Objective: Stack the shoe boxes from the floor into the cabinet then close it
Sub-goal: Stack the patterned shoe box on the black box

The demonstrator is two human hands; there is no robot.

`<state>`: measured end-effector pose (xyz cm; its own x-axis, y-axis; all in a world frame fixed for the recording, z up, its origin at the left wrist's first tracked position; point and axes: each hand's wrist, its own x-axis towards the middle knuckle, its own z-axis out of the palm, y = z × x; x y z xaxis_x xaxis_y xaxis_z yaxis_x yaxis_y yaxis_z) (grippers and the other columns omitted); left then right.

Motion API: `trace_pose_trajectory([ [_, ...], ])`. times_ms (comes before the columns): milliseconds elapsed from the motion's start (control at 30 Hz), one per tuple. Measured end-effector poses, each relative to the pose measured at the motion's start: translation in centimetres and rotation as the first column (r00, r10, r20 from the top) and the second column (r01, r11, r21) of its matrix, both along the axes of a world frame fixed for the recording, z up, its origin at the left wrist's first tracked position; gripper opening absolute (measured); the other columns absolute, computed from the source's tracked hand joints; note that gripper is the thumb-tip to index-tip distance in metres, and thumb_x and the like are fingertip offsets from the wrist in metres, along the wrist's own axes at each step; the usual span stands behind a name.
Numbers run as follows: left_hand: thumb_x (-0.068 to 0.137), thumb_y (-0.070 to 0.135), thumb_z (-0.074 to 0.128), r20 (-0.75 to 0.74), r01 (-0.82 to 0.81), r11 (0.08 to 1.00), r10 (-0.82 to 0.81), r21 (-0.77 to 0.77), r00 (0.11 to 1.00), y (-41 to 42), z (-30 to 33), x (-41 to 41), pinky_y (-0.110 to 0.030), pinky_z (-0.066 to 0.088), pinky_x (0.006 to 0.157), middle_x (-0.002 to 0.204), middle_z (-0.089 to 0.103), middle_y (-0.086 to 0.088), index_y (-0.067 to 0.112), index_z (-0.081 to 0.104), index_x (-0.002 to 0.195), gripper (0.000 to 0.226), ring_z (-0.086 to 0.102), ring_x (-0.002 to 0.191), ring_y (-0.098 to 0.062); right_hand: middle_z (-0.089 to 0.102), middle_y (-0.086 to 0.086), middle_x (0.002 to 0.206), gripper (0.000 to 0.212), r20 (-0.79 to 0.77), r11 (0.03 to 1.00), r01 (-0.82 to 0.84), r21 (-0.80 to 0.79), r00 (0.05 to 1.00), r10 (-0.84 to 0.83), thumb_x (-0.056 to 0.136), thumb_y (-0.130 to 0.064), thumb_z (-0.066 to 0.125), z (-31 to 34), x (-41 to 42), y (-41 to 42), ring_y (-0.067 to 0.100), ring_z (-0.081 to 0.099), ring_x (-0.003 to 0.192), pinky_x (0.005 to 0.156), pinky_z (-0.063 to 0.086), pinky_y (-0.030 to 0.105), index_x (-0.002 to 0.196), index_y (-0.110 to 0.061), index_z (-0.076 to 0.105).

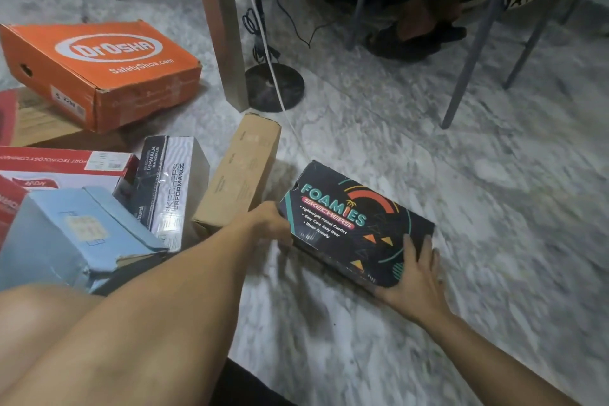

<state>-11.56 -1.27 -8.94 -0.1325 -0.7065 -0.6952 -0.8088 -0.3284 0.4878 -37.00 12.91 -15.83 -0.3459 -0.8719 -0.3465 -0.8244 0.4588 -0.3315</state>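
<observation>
Two hands on one black Foamies box (357, 227), which lies on the marble floor (494, 208): left hand (270, 221) grips its near-left end, fingers hidden behind the edge; right hand (417, 277) grips the near-right corner, fingers spread over the lid. Left of it, six further boxes — one plain brown box (239, 171) on edge, one white Skechers box (171, 188), one pale blue box (75, 234), one red-and-white box (62, 165), one orange box (99, 72) atop one brown carton (39, 122). One round black lamp base (273, 86) beyond.
</observation>
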Motion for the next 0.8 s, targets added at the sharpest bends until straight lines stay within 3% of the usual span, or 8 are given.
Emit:
trace_pose_trajectory([
  [100,0.050,0.013,0.080,-0.005,-0.016,1.000,0.016,0.006,1.000,-0.4,-0.5,-0.2,-0.033,0.057,0.084,0.099,0.070,-0.007,0.007,0.069,0.100,0.052,0.066,0.087,-0.020,0.010,0.015,0.155,0.132,0.283,0.963,0.269,-0.014,0.925,-0.254,0.047,-0.048,0.088,-0.6,0.4,0.2,0.038,0.027,0.141,0.110,0.037,0.047,0.151,-0.025,0.009],
  [167,0.038,0.019,0.076,-0.025,-0.034,0.999,0.035,0.007,0.999,-0.7,-0.9,-0.2,-0.038,0.059,0.086,0.101,0.071,-0.009,0.007,0.070,0.102,0.065,0.069,0.090,-0.021,0.030,0.014,0.146,0.128,0.327,0.938,0.344,-0.035,0.891,-0.314,0.043,-0.042,0.091,-1.3,0.2,0.4,0.033,0.041,0.131,0.104,0.044,0.044,0.148,-0.026,0.021],
  [233,0.039,0.014,0.074,-0.077,-0.083,0.997,0.083,0.001,0.994,-0.7,-0.8,-0.4,-0.040,0.059,0.084,0.101,0.072,-0.011,0.004,0.071,0.099,0.062,0.070,0.091,-0.024,0.050,0.007,0.133,0.117,0.371,0.920,0.378,-0.107,0.873,-0.316,0.034,-0.050,0.091,-1.5,-0.3,0.5,0.027,0.055,0.119,0.095,0.051,0.044,0.136,-0.034,0.036],
  [367,0.045,0.005,0.082,-0.225,-0.208,0.977,0.193,-0.046,0.955,-0.3,1.0,-1.1,-0.027,0.059,0.058,0.096,0.070,-0.011,0.000,0.067,0.101,0.058,0.072,0.072,-0.019,0.068,-0.008,0.105,0.083,0.507,0.855,0.464,-0.233,0.808,-0.300,0.040,-0.032,0.096,0.4,-1.6,0.3,0.013,0.066,0.096,0.084,0.055,0.037,0.112,-0.029,0.054],
  [467,0.065,-0.006,0.084,-0.354,-0.262,0.962,0.221,-0.074,0.909,-0.3,1.8,-1.3,-0.016,0.049,0.043,0.085,0.067,-0.009,0.001,0.055,0.111,0.055,0.066,0.051,-0.008,0.072,-0.005,0.099,0.076,0.570,0.784,0.552,-0.283,0.755,-0.325,0.040,-0.036,0.096,2.5,-2.1,-0.2,0.014,0.069,0.089,0.084,0.057,0.039,0.104,-0.024,0.058],
  [533,0.066,-0.004,0.085,-0.428,-0.287,0.952,0.215,-0.111,0.878,-0.1,2.2,-1.2,-0.018,0.050,0.043,0.096,0.066,-0.014,0.000,0.045,0.120,0.067,0.067,0.062,-0.012,0.073,-0.004,0.097,0.071,0.596,0.758,0.577,-0.303,0.736,-0.322,0.042,-0.038,0.097,3.8,-2.1,-0.8,0.016,0.070,0.088,0.085,0.057,0.042,0.102,-0.022,0.062],
  [633,0.070,0.005,0.085,-0.482,-0.325,0.930,0.208,-0.173,0.851,0.4,3.4,-0.6,-0.017,0.049,0.045,0.094,0.061,-0.005,0.010,0.039,0.113,0.063,0.063,0.073,-0.012,0.074,-0.003,0.094,0.063,0.655,0.736,0.591,-0.330,0.705,-0.272,0.048,-0.025,0.098,6.7,-1.5,-1.9,0.016,0.071,0.086,0.086,0.058,0.043,0.101,-0.019,0.065],
  [800,0.060,0.019,0.092,-0.552,-0.378,0.880,0.171,-0.287,0.816,0.3,6.3,1.6,-0.033,0.059,0.074,0.108,0.066,-0.002,0.018,0.045,0.122,0.077,0.069,0.093,-0.019,0.075,-0.002,0.095,0.063,0.727,0.728,0.576,-0.372,0.668,-0.156,0.046,-0.017,0.098,10.8,-0.5,-3.9,0.017,0.071,0.088,0.084,0.059,0.046,0.099,-0.018,0.065],
])
